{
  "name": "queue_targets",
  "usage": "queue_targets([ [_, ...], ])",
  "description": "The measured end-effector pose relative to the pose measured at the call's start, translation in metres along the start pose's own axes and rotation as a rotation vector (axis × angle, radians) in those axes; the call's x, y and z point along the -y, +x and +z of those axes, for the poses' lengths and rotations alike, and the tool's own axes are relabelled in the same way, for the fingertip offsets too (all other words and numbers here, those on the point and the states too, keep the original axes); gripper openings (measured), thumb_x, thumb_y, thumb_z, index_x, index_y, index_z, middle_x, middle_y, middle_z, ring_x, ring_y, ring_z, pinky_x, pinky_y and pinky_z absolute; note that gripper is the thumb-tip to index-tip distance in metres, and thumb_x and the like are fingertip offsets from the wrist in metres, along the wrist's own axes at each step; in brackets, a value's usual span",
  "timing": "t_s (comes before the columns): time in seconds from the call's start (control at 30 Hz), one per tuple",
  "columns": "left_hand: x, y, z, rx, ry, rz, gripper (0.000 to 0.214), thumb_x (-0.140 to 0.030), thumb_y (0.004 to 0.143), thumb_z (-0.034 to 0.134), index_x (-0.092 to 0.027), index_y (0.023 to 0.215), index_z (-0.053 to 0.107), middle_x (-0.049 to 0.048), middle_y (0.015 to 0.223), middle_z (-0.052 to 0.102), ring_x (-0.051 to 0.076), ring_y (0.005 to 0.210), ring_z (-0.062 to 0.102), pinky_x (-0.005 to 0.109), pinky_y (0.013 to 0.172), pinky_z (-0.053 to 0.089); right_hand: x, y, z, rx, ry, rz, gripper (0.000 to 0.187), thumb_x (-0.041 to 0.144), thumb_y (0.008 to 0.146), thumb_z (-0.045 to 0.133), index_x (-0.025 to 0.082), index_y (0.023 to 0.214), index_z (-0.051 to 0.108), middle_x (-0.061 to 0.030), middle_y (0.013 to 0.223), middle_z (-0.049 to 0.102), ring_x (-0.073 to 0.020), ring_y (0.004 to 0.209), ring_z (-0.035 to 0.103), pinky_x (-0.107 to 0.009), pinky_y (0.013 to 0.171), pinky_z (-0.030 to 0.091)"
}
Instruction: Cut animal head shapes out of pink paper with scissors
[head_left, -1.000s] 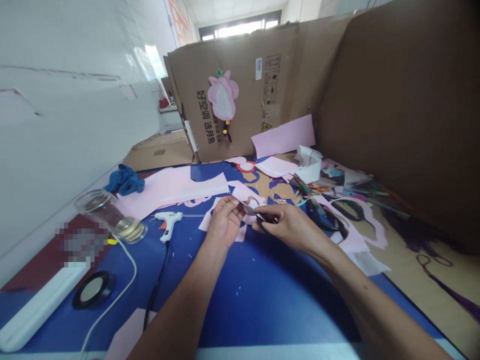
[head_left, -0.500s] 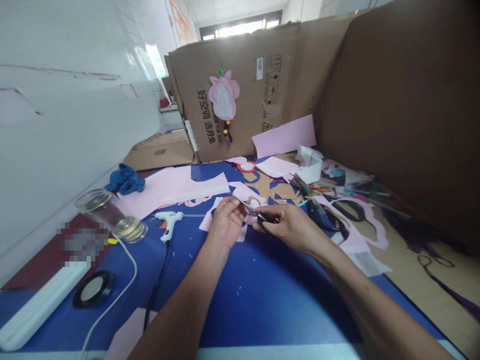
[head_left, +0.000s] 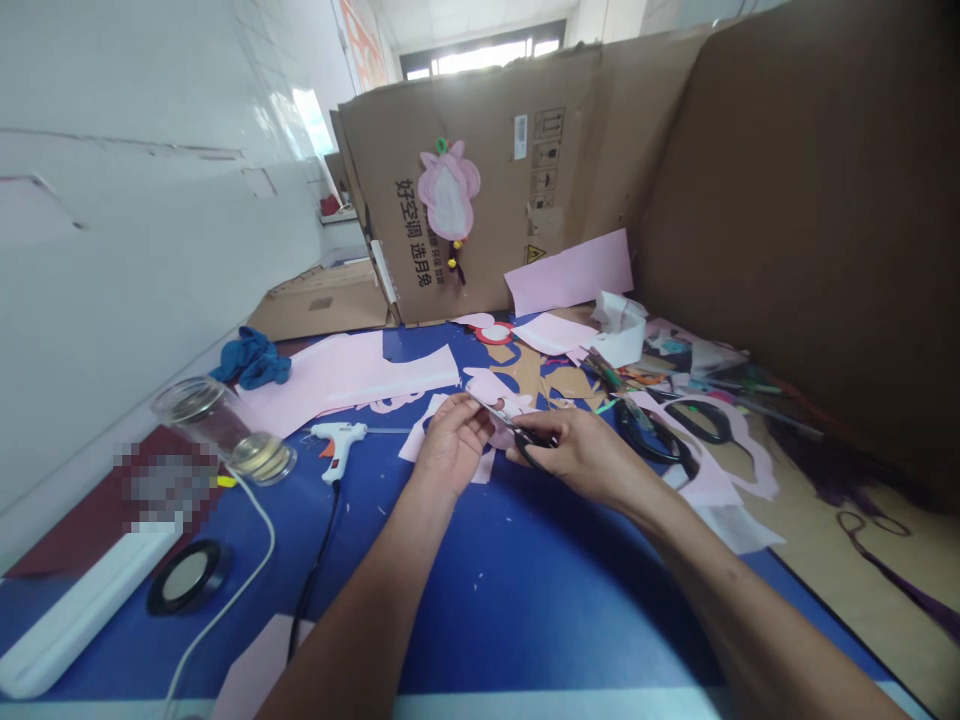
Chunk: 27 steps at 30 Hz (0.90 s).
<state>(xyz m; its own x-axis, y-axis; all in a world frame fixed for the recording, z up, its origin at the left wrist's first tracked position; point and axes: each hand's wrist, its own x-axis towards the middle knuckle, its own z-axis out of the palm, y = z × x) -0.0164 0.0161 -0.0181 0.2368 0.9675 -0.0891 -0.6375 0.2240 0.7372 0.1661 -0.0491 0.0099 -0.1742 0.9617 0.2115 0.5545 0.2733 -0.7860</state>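
Note:
My right hand (head_left: 576, 452) grips a pair of scissors (head_left: 531, 448) by its black handles, the blades pointing left toward my other hand. My left hand (head_left: 452, 440) has its fingers closed on a small pink paper piece (head_left: 501, 432), which my fingers and the blades partly cover. The scissors' blades lie at this piece, close to my left fingertips. Below and behind both hands are more pink paper scraps (head_left: 414, 440) on the blue table (head_left: 480, 620).
To the left stand a white glue gun (head_left: 339, 447), a tipped glass jar (head_left: 217, 430), a black tape roll (head_left: 186, 577) and a blue cloth (head_left: 251, 358). A large pink sheet (head_left: 322, 375) lies behind. Cardboard (head_left: 585, 200) walls the back, with a pink ornament (head_left: 450, 195). Larger scissors (head_left: 652, 430) lie right.
Very little differs. The scissors and both hands stay nearly in place, with only a slight shift at the pink piece between them.

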Motion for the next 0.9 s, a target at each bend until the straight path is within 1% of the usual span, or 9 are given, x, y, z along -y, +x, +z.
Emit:
queue_targets([
  [0.07,-0.0032,0.0010,-0.0029,0.008,0.022,-0.010,0.024,-0.013,0.067,0.082,-0.018,0.083,0.064,0.0056,0.084,0.077,0.020,0.082,0.074,0.032,0.081,0.055,-0.0005,-0.0002,0.0004,0.005,-0.002,-0.001,0.030,0.030,0.085,0.072,0.025,0.111,0.085,-0.0008,0.076,0.076,-0.0225,0.075,0.066,-0.029,0.067,0.047],
  [0.13,-0.0054,0.0014,-0.0047,0.012,0.036,-0.008,0.026,-0.011,0.066,0.082,-0.018,0.082,0.064,0.0049,0.082,0.076,0.019,0.080,0.074,0.033,0.082,0.055,-0.0011,-0.0004,0.0012,-0.002,-0.008,0.001,0.030,0.032,0.085,0.072,0.025,0.111,0.085,-0.0007,0.077,0.076,-0.0222,0.075,0.065,-0.028,0.065,0.046],
  [0.23,-0.0058,0.0005,-0.0042,0.009,0.028,0.004,0.024,-0.011,0.067,0.082,-0.018,0.080,0.063,0.0049,0.082,0.076,0.020,0.084,0.074,0.034,0.086,0.055,-0.0012,-0.0006,0.0020,-0.016,-0.020,0.005,0.028,0.036,0.087,0.071,0.025,0.109,0.085,-0.0007,0.079,0.076,-0.0211,0.073,0.064,-0.027,0.063,0.045],
  [0.37,-0.0027,-0.0013,-0.0006,-0.009,0.000,0.001,0.022,-0.013,0.070,0.080,-0.019,0.081,0.062,0.0069,0.087,0.078,0.020,0.088,0.075,0.034,0.089,0.055,0.0001,-0.0005,0.0013,-0.020,-0.019,0.005,0.028,0.036,0.087,0.072,0.025,0.109,0.085,-0.0011,0.081,0.077,-0.0201,0.073,0.064,-0.027,0.064,0.045],
  [0.53,0.0006,-0.0011,0.0018,-0.023,-0.024,0.002,0.021,-0.012,0.071,0.078,-0.020,0.079,0.061,0.0047,0.084,0.077,0.022,0.094,0.076,0.035,0.093,0.055,0.0007,-0.0001,0.0006,-0.014,-0.019,0.003,0.027,0.036,0.088,0.071,0.025,0.109,0.085,-0.0018,0.082,0.078,-0.0206,0.074,0.065,-0.028,0.066,0.046],
  [0.8,0.0021,-0.0023,0.0032,-0.037,-0.058,0.001,0.019,-0.010,0.072,0.076,-0.020,0.079,0.062,0.0048,0.085,0.078,0.020,0.094,0.077,0.033,0.092,0.056,0.0003,0.0007,0.0009,0.002,-0.014,0.004,0.026,0.036,0.088,0.071,0.025,0.106,0.085,-0.0016,0.079,0.077,-0.0217,0.075,0.065,-0.028,0.065,0.046],
  [0.9,0.0026,-0.0031,0.0041,-0.049,-0.067,0.001,0.021,-0.010,0.072,0.077,-0.021,0.079,0.060,0.0031,0.084,0.077,0.020,0.094,0.077,0.033,0.093,0.055,0.0007,0.0008,0.0007,0.001,-0.006,0.001,0.025,0.035,0.087,0.071,0.025,0.104,0.085,-0.0013,0.079,0.077,-0.0219,0.074,0.065,-0.028,0.064,0.046],
])
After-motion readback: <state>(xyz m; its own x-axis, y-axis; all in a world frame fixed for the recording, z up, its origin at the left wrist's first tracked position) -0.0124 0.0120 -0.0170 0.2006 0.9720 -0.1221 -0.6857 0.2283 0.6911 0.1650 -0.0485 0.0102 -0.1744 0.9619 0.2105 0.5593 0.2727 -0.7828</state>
